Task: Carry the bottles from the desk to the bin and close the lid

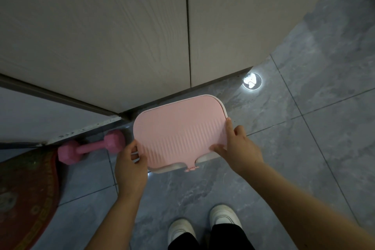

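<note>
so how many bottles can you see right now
0. No bottle shows on the floor; any already in the bin would be hidden under the pink lid both hands hold.

1. Pink lid [178, 128] lies over the white bin [174, 167] — both hands hold it.
2. Left hand [130, 165] grips its left edge; right hand [239, 148] its right edge.
3. A pink dumbbell [91, 148] lies on the grey tiled floor [304, 148] — just left of the bin.
</note>
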